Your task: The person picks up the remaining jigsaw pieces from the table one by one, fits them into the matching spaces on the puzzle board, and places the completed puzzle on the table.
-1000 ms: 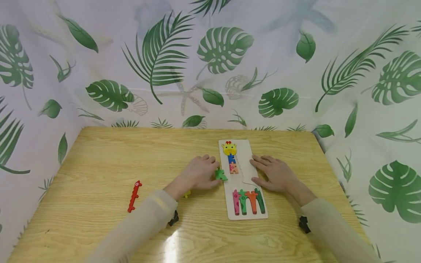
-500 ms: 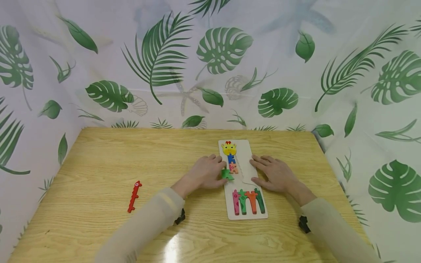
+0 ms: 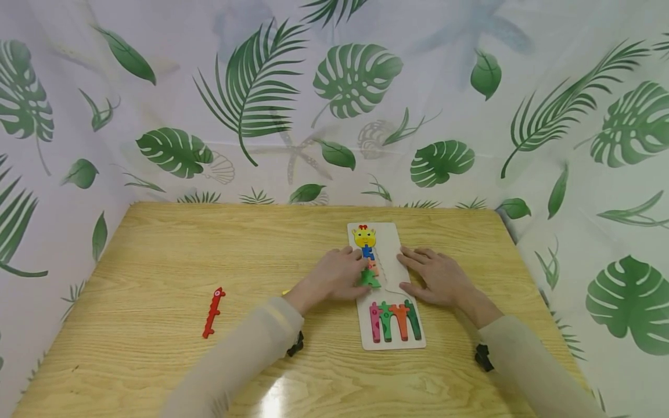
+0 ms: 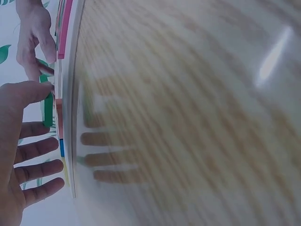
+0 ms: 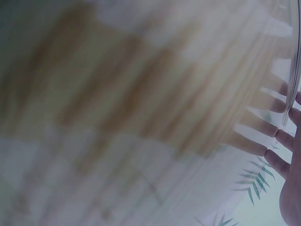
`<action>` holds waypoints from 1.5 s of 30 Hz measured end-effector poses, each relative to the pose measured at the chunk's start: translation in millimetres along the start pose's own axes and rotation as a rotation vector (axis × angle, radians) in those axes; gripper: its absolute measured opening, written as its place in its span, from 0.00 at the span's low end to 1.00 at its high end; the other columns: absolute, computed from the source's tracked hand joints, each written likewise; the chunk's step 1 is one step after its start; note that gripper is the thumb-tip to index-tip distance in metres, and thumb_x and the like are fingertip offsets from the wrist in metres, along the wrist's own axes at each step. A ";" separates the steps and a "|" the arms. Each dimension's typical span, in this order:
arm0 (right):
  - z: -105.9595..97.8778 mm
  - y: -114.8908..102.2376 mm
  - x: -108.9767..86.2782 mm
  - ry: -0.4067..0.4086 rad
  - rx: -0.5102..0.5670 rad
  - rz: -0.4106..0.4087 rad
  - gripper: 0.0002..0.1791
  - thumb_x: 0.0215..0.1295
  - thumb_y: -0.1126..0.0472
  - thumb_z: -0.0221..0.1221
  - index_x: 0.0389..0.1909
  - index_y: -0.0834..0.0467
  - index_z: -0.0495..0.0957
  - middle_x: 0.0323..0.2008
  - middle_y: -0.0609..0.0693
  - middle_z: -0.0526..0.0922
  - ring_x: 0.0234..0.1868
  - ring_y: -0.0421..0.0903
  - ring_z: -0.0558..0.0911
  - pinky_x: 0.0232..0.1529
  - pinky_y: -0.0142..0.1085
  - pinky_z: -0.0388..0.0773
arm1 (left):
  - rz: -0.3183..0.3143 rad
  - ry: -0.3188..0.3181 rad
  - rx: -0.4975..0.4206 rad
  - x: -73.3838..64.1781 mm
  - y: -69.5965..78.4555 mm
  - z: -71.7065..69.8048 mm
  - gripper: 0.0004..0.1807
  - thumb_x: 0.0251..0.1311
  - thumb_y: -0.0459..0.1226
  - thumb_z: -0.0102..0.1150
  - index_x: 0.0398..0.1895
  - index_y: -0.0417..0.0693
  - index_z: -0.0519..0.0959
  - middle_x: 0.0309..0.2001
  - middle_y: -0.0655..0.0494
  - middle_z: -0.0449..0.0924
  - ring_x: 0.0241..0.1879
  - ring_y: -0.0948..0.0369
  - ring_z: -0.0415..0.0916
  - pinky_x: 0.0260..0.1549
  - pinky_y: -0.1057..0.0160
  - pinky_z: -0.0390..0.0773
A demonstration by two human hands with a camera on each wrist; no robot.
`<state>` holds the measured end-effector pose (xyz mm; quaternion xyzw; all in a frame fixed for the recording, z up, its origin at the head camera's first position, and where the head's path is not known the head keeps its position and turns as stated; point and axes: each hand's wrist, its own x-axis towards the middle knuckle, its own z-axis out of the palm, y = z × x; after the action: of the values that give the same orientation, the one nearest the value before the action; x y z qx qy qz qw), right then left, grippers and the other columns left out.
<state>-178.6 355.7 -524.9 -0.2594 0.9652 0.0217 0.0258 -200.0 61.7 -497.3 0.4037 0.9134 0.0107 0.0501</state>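
In the head view, a pale puzzle board [image 3: 389, 235] bears a yellow giraffe head [image 3: 364, 237], a blue piece [image 3: 367, 253] and a salmon piece [image 3: 373, 267] below it. Several coloured leg pieces [image 3: 401, 322] fill its lower end. My left hand [image 3: 340, 276] pinches a green puzzle piece [image 3: 371, 281] over the board, just under the salmon one, which the fingers partly cover. The left wrist view shows this green piece [image 4: 48, 110] between thumb and index finger, slightly above the board. My right hand [image 3: 434, 276] rests with straight fingers at the board's right edge.
A long red puzzle piece [image 3: 212, 312] lies on the wooden table [image 3: 157, 255] to the left. Part of a yellow piece [image 3: 285, 292] shows beside my left forearm. A leaf-patterned cloth [image 3: 345, 145] hangs behind the table.
My left hand has moved right with the green piece, from beside the board's left edge to over the board under the salmon piece. The right hand has stayed in place.
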 end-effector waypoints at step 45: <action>-1.4 -1.0 -0.2 0.009 0.013 0.000 0.43 0.72 0.28 0.53 0.80 0.48 0.65 0.80 0.50 0.68 0.76 0.60 0.73 0.69 0.62 0.76 | -0.011 0.024 0.066 14.5 22.8 10.5 0.33 0.70 0.67 0.53 0.64 0.55 0.78 0.60 0.56 0.82 0.57 0.57 0.79 0.56 0.56 0.84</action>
<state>-178.0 354.8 -523.6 -0.2594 0.9654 0.0141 0.0230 -191.8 87.5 -507.5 0.3998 0.9161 -0.0147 0.0257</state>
